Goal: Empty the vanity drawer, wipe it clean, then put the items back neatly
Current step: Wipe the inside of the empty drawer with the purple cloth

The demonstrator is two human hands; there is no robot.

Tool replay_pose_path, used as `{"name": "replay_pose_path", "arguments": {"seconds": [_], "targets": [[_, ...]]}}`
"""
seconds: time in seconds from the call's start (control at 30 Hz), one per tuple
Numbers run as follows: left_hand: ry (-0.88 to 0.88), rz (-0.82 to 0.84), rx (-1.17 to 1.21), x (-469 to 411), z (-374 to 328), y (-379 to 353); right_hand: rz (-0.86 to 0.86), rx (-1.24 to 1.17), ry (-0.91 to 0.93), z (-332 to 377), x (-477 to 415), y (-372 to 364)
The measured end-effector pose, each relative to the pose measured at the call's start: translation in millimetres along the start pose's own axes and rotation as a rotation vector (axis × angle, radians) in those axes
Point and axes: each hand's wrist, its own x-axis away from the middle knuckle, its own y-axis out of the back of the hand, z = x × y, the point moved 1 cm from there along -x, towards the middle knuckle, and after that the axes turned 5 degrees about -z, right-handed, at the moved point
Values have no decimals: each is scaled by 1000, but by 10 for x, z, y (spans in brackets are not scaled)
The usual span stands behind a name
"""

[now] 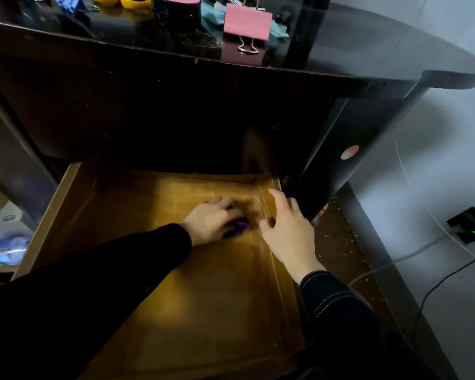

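Open drawer point(203, 297), centre and lower frame, is showing a bare, yellowish wooden floor. The left hand point(214, 218), in a black sleeve, is reaching in from the lower left and resting on the drawer floor just right of centre. Its fingers are curling over and gripping a small purple thing point(240, 228), which is too blurred to identify. The right hand point(288, 229), in a dark stitched sleeve, is lying just beside it over the drawer's right wall. Its fingers are loosely spread and holding nothing, with the forefinger pointing toward the drawer's far right corner; contact with the wall cannot be told. Across the top of the frame, the dark glossy vanity top point(368, 50) is carrying a pink clip point(247, 21), blue clips point(72, 5), yellow rings point(135, 1) and a black tub point(176, 8). At the right edge, a black adapter point(469, 224) with a green light is lying on the pale floor, with a cable point(436, 283) trailing from it.
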Motion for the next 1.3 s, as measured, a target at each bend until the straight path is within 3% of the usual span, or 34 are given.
{"name": "replay_pose_path", "arguments": {"seconds": [0.1, 0.23, 0.33, 0.47, 0.57, 0.67, 0.77, 0.97, 1.07, 1.3], "targets": [[279, -48, 4, -387, 109, -52, 1, -16, -10, 16, 1, 7], [396, -86, -4, -523, -38, -141, 0, -12, -22, 35, 3, 27], [236, -52, 49, -267, -167, -98, 0, -11, -12, 34, 13, 41], [-169, 31, 97, 402, -383, -25, 4, -3, 0, 12, 11, 27], [-228, 16, -10, 429, -281, 7, 0, 13, 4, 7, -3, 10], [-52, -33, -109, -63, -85, 64, 0, -8, -9, 7, 3, 4], [245, -73, -5, -583, 71, 72, 4, -26, -29, 2, -5, 6], [387, -143, 5, -864, -93, -128, 7, -31, -32, 2, -17, 20], [262, -108, 16, -702, -204, -75, 5, -27, -28, 24, -15, 36], [-299, 67, 187, 557, -864, -48, 32, 11, -21, 44, -16, 61]]}}
